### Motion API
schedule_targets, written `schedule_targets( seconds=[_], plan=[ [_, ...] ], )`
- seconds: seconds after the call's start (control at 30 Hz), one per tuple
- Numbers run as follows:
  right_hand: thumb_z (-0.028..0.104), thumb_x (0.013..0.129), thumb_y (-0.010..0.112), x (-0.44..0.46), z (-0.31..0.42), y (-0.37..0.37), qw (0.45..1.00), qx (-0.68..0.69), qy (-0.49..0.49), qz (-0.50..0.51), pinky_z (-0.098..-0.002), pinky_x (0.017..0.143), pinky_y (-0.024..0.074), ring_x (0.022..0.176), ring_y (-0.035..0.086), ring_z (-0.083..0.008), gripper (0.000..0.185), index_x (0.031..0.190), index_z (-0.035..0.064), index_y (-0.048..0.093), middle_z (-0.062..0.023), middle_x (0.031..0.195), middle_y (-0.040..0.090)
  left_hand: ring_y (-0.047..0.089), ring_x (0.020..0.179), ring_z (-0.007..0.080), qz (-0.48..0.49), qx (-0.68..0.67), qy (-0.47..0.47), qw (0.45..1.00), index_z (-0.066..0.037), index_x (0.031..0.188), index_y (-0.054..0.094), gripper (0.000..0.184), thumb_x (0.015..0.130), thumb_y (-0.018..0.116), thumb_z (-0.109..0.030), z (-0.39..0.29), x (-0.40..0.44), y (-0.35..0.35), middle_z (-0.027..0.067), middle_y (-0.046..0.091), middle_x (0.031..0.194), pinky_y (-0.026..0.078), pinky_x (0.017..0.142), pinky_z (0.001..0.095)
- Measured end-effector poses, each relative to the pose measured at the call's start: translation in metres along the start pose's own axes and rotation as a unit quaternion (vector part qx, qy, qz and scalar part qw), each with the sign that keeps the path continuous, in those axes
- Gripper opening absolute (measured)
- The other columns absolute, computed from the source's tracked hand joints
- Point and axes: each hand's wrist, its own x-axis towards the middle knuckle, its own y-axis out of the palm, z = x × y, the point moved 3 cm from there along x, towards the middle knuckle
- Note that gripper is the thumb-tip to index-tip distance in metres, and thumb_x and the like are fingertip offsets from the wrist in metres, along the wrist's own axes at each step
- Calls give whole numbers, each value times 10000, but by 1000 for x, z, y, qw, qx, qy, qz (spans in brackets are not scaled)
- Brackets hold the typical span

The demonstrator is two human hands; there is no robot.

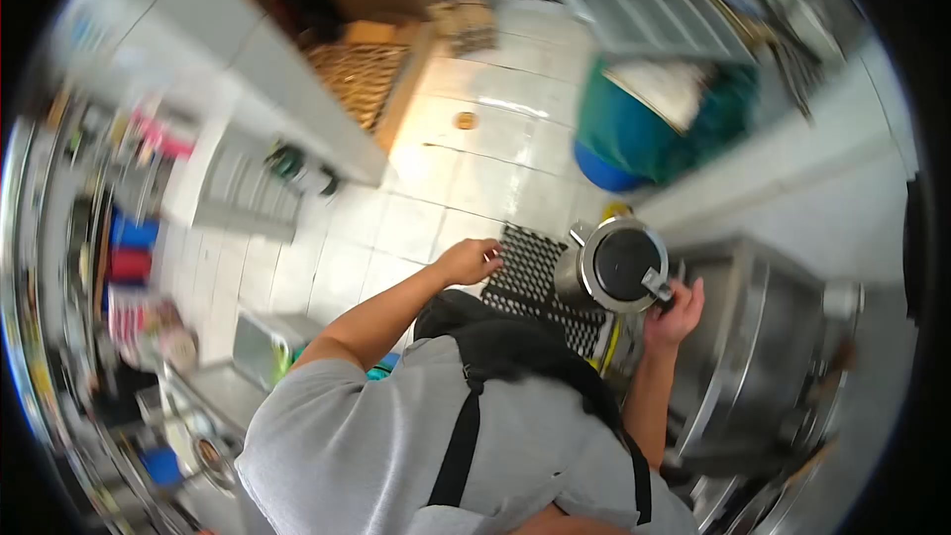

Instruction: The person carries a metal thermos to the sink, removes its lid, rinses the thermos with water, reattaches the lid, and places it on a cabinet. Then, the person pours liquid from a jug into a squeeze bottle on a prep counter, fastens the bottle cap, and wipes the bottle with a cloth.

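Observation:
My right hand (677, 313) is closed around the handle of a steel jug (573, 282) with a round black lid. The jug hangs in front of my body, tilted, its lid facing up toward me. A bright metal piece stands on the lid's edge near my fingers. Out in front on the other side, my left hand (470, 263) is apart from the jug. Its fingers are loosely curled with a gap at the thumb, and nothing shows in them. Below both hands lies a black perforated mat (530, 263) on the floor.
A steel sink unit (748, 337) stands close on my right. Ahead are a blue bin (604, 166) with a green liner and a grey slatted rack (649, 12) above it. A white wall pillar (267, 69) rises ahead left. Shelves with goods (129, 248) line the far left.

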Motion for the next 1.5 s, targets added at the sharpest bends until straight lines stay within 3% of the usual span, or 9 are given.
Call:
schedule_targets(
  seconds=[0.27, 0.5, 0.7, 0.83, 0.97, 1.1, 1.17, 1.43, 1.5],
  plan=[
    [565, 941, 348, -10, -221, 251, 926, -166, 236, 244, -255, 394, 322, 378, 383, -126, 616, 629, 76, 558, -21, 516, 502, 682, 812, 239, -243, -119, -194, 943, -32, 1115, 641, 309, 876, 647, -227, 202, -221, -98, 139, 704, 900, 541, 757, 352],
    [560, 924, 372, -104, -365, 488, 795, -166, 334, 477, -277, 453, 317, 400, 383, -156, 596, 571, 97, 502, -33, 445, 422, 660, 761, 188, -619, -175, -391, 658, -5, 1046, 656, 263, 858, 672, -189, 254, -439, -108, 131, 691, 839, 521, 712, 314],
    [490, 903, 415, -171, -483, 647, 772, -177, 342, 506, -311, 475, 302, 412, 378, -216, 565, 452, 154, 355, -39, 409, 350, 651, 729, 177, -674, -234, -475, 515, -5, 996, 672, 234, 849, 675, -186, 260, -496, -12, 122, 688, 807, 512, 693, 314],
    [238, 884, 476, -222, -551, 755, 771, -150, 330, 523, -307, 442, 335, 394, 371, -156, 276, 637, 116, 459, -21, 444, 366, 676, 767, 201, -660, -266, -553, 435, 10, 981, 676, 257, 843, 679, -207, 249, -486, 67, 122, 704, 828, 523, 734, 317],
    [167, 851, 532, -269, -638, 868, 767, -131, 328, 536, -297, 442, 371, 389, 381, -145, 174, 700, 87, 499, -25, 494, 423, 622, 593, 199, -660, -404, -587, 237, 45, 839, 635, 224, 847, 643, -178, 235, -452, 216, 113, 656, 717, 502, 567, 320],
    [171, 813, 588, -315, -727, 963, 786, -148, 315, 512, -273, 393, 371, 401, 433, -133, 171, 733, 32, 529, -52, 543, 481, 520, 434, 188, -612, -542, -576, -21, 11, 731, 577, 186, 836, 601, -141, 153, -395, 190, 84, 566, 593, 401, 389, 315],
    [163, 801, 596, -345, -760, 1000, 785, -168, 317, 505, -272, 388, 374, 408, 448, -139, 173, 731, 18, 533, -66, 555, 497, 555, 507, 197, -604, -541, -567, -144, 10, 930, 577, 163, 844, 584, -128, 131, -358, 173, 120, 596, 724, 407, 399, 288],
    [158, 792, 609, -395, -888, 1077, 768, -157, 303, 542, -281, 372, 393, 437, 494, -176, 202, 724, -25, 559, -94, 613, 543, 599, 564, 155, -685, -522, -479, -173, -9, 1020, 603, 185, 912, 600, -159, 138, -253, 25, 81, 640, 752, 445, 456, 268],
    [199, 811, 600, -401, -906, 1092, 752, -190, 283, 564, -312, 451, 459, 492, 546, -194, 248, 755, -43, 589, -109, 639, 578, 604, 602, 149, -697, -540, -456, -122, -17, 1014, 606, 174, 920, 608, -163, 165, -188, 109, 74, 639, 777, 461, 496, 262]
  ],
)
